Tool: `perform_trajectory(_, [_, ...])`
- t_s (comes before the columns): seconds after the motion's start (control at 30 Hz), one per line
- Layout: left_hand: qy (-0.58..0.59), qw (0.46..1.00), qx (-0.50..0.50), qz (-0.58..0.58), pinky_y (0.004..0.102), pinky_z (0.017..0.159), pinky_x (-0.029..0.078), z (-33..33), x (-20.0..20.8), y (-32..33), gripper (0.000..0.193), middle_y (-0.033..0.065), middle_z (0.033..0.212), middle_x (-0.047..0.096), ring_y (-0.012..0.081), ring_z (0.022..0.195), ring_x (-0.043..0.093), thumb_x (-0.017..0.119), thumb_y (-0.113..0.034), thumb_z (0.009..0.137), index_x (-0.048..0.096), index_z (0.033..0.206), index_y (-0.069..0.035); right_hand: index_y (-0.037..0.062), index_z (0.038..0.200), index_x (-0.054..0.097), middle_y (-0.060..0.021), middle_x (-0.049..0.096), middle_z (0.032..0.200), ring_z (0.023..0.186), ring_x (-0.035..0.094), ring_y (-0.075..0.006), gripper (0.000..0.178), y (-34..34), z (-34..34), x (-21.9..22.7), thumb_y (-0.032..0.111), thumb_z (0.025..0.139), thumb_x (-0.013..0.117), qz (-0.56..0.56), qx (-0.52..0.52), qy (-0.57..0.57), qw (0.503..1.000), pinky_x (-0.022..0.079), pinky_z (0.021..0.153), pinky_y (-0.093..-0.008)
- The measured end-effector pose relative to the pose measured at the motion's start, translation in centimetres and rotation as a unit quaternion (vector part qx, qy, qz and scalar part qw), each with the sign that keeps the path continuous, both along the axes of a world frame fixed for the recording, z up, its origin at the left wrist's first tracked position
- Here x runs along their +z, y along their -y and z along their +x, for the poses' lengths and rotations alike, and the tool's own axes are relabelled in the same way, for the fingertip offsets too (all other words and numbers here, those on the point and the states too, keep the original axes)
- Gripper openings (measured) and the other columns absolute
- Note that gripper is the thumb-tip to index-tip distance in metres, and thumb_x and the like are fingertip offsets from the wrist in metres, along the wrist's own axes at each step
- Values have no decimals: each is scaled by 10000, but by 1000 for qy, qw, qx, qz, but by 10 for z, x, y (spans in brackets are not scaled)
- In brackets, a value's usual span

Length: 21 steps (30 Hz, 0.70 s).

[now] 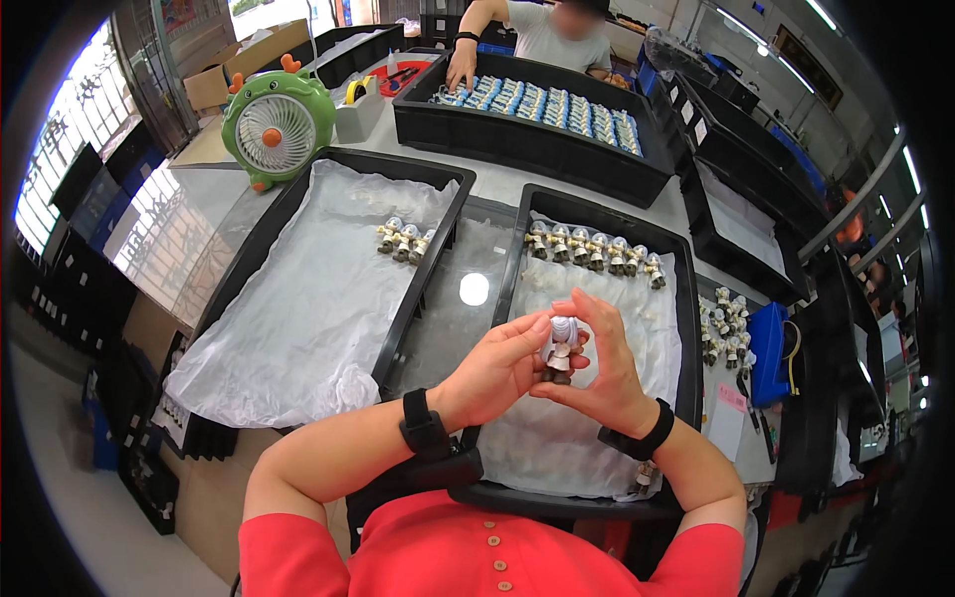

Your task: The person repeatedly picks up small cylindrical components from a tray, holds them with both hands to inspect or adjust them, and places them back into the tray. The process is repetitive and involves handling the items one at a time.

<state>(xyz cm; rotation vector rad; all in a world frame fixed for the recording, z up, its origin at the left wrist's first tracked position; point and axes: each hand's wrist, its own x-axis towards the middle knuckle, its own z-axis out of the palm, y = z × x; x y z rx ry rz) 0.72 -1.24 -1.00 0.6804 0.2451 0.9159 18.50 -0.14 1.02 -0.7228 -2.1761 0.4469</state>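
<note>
Pinching a figurine in left hand, right of frame centre, with right hand curved around it, contact unclear.

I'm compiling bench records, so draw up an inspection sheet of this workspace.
Surface: pale table; black left tray and right tray lined with white sheeting.
Handled things: pale-haired figurine between the hands; row of figurines in the right tray, small group in the left.
Clutter: green fan, blue container, loose figurines beside right tray.
Hands: left hand grips the figurine; right hand curves around it.
Cables: none clearly identifiable.
Surroundings: co-worker opposite, one hand at blue-and-white pieces.
</note>
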Motion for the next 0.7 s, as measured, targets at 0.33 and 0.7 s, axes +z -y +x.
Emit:
perform_trajectory(0.33, [-8, 1000, 0, -16, 383, 940, 445, 3, 4, 2, 470, 115, 1281, 491, 263, 1154, 522, 350, -326, 1007, 326, 1392, -58, 96, 1423, 263, -122, 515, 1278, 1182, 493, -246, 1056, -4, 6, -4, 176, 571, 880, -76, -25, -26, 996, 362, 1017, -376])
perform_trajectory(0.7, [14, 1000, 3, -10, 363, 945, 444, 4, -2, 0, 433, 103, 1265, 510, 246, 1151, 526, 425, -275, 991, 362, 1362, -63, 111, 1419, 294, -130, 466, 1341, 1210, 473, -241, 988, -8, 8, -6, 184, 610, 857, -94, -13, -21, 995, 346, 1040, -374])
